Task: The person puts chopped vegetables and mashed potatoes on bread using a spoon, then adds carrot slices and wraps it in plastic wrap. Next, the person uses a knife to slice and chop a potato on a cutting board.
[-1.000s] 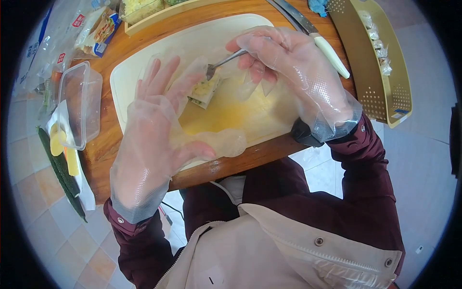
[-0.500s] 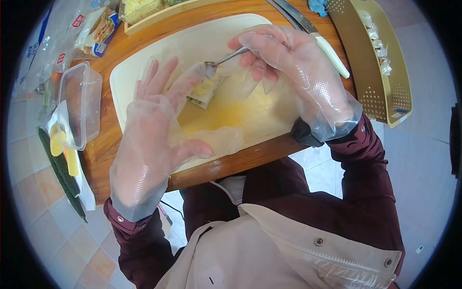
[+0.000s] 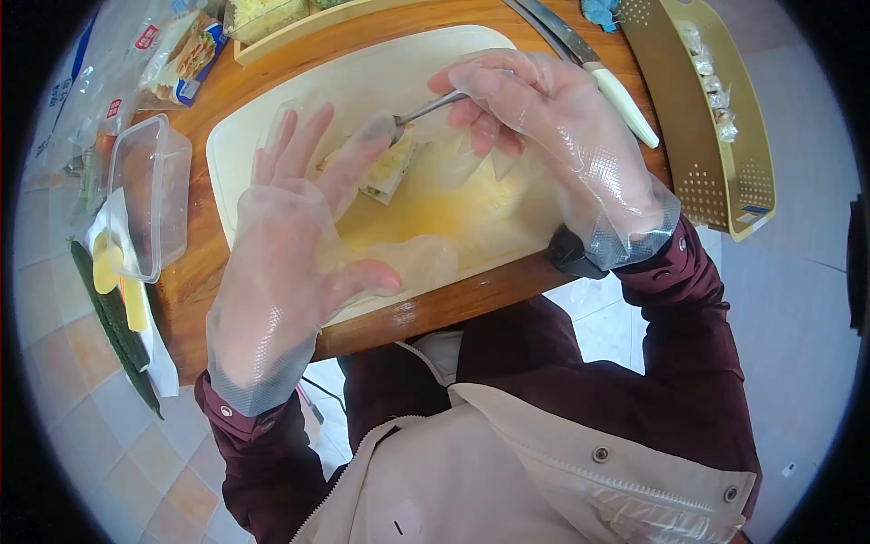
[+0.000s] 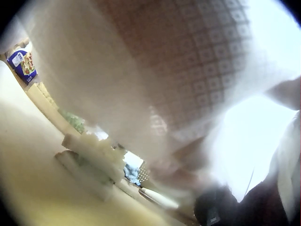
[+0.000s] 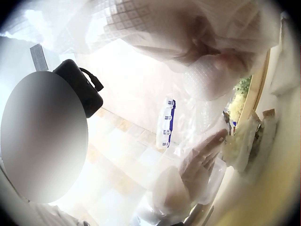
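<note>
In the head view, a small white-sided piece of layered food (image 3: 384, 189) with pale yellow bits on top lies on the cream cutting board (image 3: 249, 136). The right hand (image 3: 571, 136), in a clear plastic glove, pinches the handle of a small metal spoon (image 3: 433, 109). At the spoon's bowl is the index fingertip of the gloved left hand (image 3: 281, 245), whose fingers are extended and thumb spread apart; contact is hard to tell. The left hand partly covers the food. Green filling shows between layers of the food (image 5: 268, 134) in the right wrist view.
Two knives, one white-handled (image 3: 623, 104), lie at the board's right, beside a tan perforated basket (image 3: 702, 172) with wrapped pieces. To the left are a clear plastic container (image 3: 172, 199), cucumbers (image 3: 111, 313) and plastic packaging (image 3: 186, 59). A wooden tray (image 3: 313, 27) holds food behind.
The left hand's upper fingers have shifted slightly, with the index fingertip now up at the spoon's bowl. The spoon's bowl has tilted and moved a little. The right hand has barely moved.
</note>
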Available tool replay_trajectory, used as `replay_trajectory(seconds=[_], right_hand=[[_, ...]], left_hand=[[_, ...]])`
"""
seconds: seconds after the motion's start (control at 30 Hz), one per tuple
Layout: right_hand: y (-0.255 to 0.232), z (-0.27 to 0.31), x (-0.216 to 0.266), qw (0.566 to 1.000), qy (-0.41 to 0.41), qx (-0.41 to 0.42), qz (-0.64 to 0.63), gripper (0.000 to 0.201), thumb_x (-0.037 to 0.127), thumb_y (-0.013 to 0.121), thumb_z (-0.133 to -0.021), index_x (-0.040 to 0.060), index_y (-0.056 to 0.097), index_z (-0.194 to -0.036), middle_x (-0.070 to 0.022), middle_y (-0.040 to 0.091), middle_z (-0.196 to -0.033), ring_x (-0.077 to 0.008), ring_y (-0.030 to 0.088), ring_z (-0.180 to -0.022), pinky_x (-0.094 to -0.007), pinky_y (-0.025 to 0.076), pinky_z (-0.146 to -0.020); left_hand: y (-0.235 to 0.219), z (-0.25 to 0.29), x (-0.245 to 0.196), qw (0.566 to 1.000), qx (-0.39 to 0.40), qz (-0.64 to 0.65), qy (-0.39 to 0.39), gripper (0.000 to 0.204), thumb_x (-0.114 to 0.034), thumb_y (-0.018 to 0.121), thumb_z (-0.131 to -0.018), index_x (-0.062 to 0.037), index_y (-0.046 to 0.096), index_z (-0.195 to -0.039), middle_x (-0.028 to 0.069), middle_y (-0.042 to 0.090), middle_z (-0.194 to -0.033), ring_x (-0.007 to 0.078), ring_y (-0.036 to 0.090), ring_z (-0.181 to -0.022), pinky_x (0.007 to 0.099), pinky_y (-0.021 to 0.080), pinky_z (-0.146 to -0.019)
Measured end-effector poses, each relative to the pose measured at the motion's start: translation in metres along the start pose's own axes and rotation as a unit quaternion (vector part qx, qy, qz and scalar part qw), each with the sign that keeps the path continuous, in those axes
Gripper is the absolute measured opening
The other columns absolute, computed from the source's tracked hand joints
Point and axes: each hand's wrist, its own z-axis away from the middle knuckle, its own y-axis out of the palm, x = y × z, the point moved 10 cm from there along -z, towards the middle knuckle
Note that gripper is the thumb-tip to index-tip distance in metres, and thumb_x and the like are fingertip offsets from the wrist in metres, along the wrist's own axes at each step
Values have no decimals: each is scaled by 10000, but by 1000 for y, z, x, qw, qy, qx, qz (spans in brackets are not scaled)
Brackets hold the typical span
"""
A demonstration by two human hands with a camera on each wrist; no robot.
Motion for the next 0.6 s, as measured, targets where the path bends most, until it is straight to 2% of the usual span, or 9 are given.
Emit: replay_trajectory(seconds=[0.17, 0.27, 0.37, 0.43, 0.5, 0.6], right_hand=[[-5, -1, 0, 1000, -7, -23, -15, 404, 345, 610, -1089, -15, 731, -1226, -13, 701, -953, -59, 580, -823, -219, 449, -753], [-14, 0, 1, 999, -21, -45, -20, 416, 357, 603, -1090, -13, 727, -1233, -10, 701, -952, -54, 569, -815, -212, 436, -745], [-19, 1, 0, 998, -12, -56, -34, 430, 371, 598, -1091, -11, 723, -1243, -7, 703, -952, -50, 562, -805, -205, 424, -737], [-22, 2, -4, 998, -6, -51, -31, 399, 342, 587, -1097, -3, 726, -1241, -10, 714, -966, -52, 582, -821, -213, 442, -755], [-21, 0, -5, 999, 0, -45, -27, 371, 312, 576, -1104, 4, 730, -1239, -13, 726, -981, -55, 602, -837, -222, 460, -773], [-17, -1, -2, 999, -8, -48, -4, 442, 386, 595, -1092, -7, 722, -1249, -4, 706, -957, -48, 559, -803, -205, 422, -732]], left_hand=[[-1, 3, 2, 1000, 7, -8, -12, 1154, -900, 649, -742, -51, 559, -1518, 272, 382, -1652, 488, 259, -1573, 564, 244, -1252], [-8, 7, 10, 999, -18, 33, -21, 1203, -893, 698, -712, -5, 548, -1509, 265, 419, -1629, 480, 277, -1567, 541, 239, -1259], [-11, 15, 19, 997, -33, 69, -27, 1259, -864, 758, -689, 48, 502, -1519, 245, 457, -1602, 450, 304, -1561, 511, 237, -1263], [-7, 18, 25, 992, -32, 121, -29, 1333, -844, 801, -661, 90, 438, -1540, 239, 468, -1582, 399, 344, -1544, 482, 251, -1258], [-5, 17, 27, 989, -20, 140, -37, 1370, -837, 820, -644, 92, 400, -1560, 241, 459, -1584, 382, 353, -1537, 471, 259, -1255], [-1, 14, 29, 987, -4, 153, -41, 1429, -826, 850, -618, 94, 344, -1587, 242, 438, -1593, 354, 371, -1522, 448, 276, -1247]])
